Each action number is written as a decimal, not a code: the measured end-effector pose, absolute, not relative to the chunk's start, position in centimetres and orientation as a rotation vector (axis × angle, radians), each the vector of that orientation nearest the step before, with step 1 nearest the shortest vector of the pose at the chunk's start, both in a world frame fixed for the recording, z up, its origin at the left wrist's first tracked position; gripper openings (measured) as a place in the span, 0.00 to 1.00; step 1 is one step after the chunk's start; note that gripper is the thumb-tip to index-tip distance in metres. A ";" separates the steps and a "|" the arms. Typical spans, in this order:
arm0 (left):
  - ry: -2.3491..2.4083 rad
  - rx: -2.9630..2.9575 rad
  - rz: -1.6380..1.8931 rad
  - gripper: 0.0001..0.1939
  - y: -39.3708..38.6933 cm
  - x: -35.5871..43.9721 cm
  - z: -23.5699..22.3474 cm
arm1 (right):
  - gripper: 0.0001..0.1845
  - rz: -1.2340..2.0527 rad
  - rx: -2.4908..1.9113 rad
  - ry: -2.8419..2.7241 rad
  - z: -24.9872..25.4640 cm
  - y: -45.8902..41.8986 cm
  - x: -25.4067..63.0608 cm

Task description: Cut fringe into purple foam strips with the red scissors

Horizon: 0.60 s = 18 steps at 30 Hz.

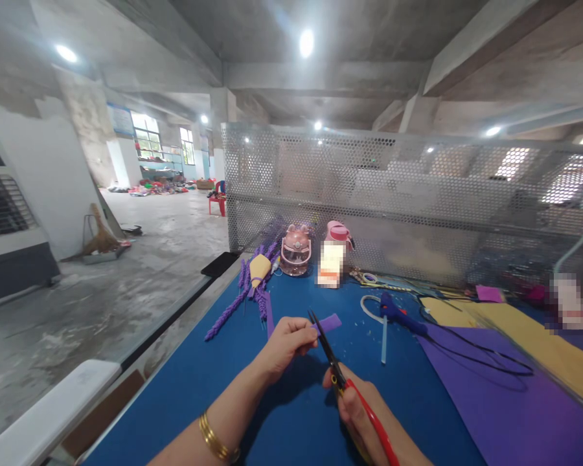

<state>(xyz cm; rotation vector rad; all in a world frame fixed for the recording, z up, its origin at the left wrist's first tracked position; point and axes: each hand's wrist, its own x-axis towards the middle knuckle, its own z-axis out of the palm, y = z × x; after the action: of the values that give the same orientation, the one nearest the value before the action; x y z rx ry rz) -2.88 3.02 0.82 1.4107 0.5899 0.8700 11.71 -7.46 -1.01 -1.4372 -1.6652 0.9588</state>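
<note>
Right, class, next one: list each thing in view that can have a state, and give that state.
Left grip: closed on purple strip
Right grip: closed on scissors
Scissors: blades slightly parted, at purple strip
Purple strip: pinched; cut through or not, unclear
Glue gun: lying down; power unclear
Purple sheet: lying flat
Pink cup: upright
Ceiling lights: lit

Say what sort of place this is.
Probably a craft workshop: scissors in the right hand, with a glue gun and a large purple sheet on the blue table.
</note>
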 end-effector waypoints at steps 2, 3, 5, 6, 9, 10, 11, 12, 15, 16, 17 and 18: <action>0.598 1.423 0.869 0.14 3.0 -2.9 0.8 | 0.39 0.878 -1.442 -1.716 -0.8 -7.5 11.6; 0.599 1.427 0.871 0.14 3.0 -2.9 0.9 | 0.39 0.853 -1.447 -1.730 -0.7 -7.5 11.6; 0.596 1.428 0.880 0.14 3.0 -2.9 0.9 | 0.40 0.830 -1.457 -1.741 -0.4 -7.6 11.5; 0.592 1.426 0.881 0.14 3.0 -2.9 0.9 | 0.40 0.825 -1.462 -1.740 -0.3 -7.6 11.4; 0.583 1.412 0.873 0.14 3.0 -2.8 0.8 | 0.38 0.814 -1.488 -1.736 -0.1 -7.6 11.3; 0.583 1.408 0.872 0.14 3.0 -2.8 0.7 | 0.38 0.812 -1.492 -1.736 -0.1 -7.6 11.3; 0.582 1.405 0.871 0.14 3.0 -2.8 0.7 | 0.38 0.813 -1.492 -1.736 -0.2 -7.6 11.4; 0.579 1.403 0.873 0.14 3.0 -2.9 0.7 | 0.38 0.814 -1.491 -1.736 -0.2 -7.6 11.4; 0.567 1.386 0.877 0.13 3.0 -2.9 0.8 | 0.40 0.796 -1.493 -1.734 -0.4 -7.5 11.5; 0.563 1.372 0.873 0.13 2.9 -2.9 0.9 | 0.40 0.790 -1.495 -1.736 -0.4 -7.5 11.5; 0.561 1.356 0.867 0.13 2.9 -2.9 1.0 | 0.39 0.789 -1.497 -1.738 -0.3 -7.6 11.4; 0.560 1.339 0.862 0.13 2.8 -2.9 1.1 | 0.39 0.794 -1.494 -1.741 -0.2 -7.6 11.4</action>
<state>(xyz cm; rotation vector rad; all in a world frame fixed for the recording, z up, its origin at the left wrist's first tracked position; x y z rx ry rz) -2.88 2.84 1.12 1.3392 0.5597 0.8619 11.40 -7.64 -0.24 -1.4940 -1.7410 0.7940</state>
